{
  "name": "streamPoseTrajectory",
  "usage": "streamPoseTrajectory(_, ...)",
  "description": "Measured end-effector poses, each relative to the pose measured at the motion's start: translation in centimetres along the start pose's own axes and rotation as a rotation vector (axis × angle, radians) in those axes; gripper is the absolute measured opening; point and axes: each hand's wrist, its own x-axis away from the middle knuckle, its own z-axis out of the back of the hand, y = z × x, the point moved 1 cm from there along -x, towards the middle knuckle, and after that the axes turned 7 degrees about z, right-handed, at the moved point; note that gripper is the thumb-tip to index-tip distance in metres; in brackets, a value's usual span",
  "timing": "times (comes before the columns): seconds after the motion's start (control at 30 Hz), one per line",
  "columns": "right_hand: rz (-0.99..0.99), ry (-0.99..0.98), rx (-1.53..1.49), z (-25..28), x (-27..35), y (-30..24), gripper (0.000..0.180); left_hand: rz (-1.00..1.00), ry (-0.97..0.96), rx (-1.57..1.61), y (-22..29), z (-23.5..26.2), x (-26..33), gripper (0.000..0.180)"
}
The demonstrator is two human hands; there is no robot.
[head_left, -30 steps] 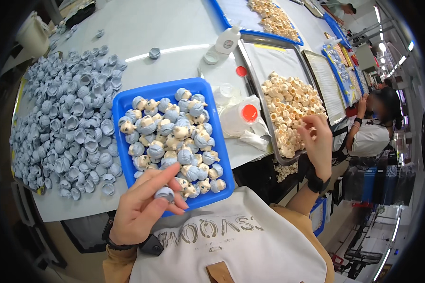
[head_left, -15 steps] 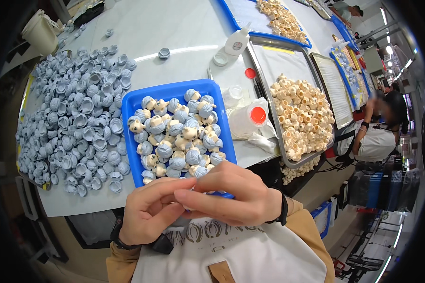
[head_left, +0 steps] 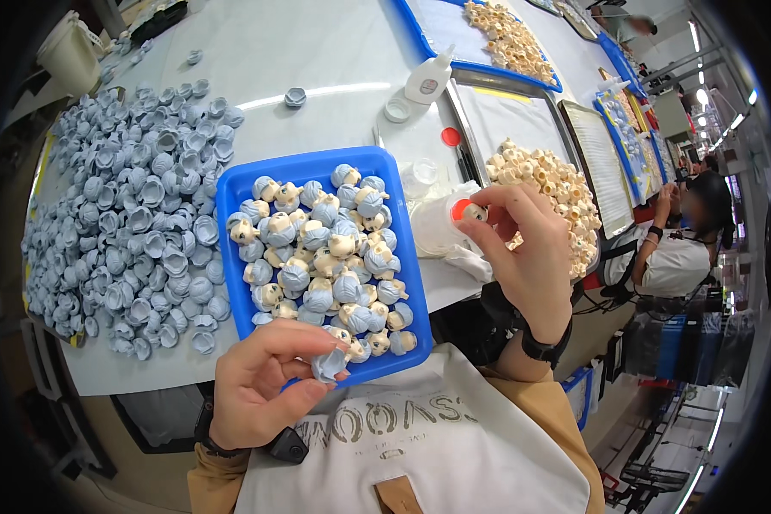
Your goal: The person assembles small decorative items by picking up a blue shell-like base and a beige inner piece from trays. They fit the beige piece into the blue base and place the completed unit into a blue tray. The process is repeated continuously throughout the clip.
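White worktable (head_left: 248, 56) spreads beneath your hands, with blue shells (head_left: 150, 248) heaped on the left and cream pieces (head_left: 548, 184) on the right. Half a second ago your hands met over the near edge of the blue tray (head_left: 300, 164); now they are well apart. Your left hand (head_left: 261, 377) holds a pale-blue shell (head_left: 328, 366) between thumb and fingers at that edge, while your right hand (head_left: 531, 248) pinches a small pale piece (head_left: 478, 213) at the red-topped tub (head_left: 437, 224); whether they touch, you cannot tell. That suggests both parts are in hand but not joined. Assembled heads (head_left: 321, 248) fill the tray as before.
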Motion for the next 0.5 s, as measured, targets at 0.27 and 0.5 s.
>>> streamPoseTrajectory(0.27,0.008,-0.043,0.032,0.3,0.0,-0.2,0.018,-0.036,0.014,-0.006,-0.1,0.0,0.0,0.032)
streamPoseTrajectory(0.5,-0.004,0.050,-0.010,0.1,1.1,0.3,0.022,-0.074,0.038,0.020,0.0,0.1,-0.1,0.032)
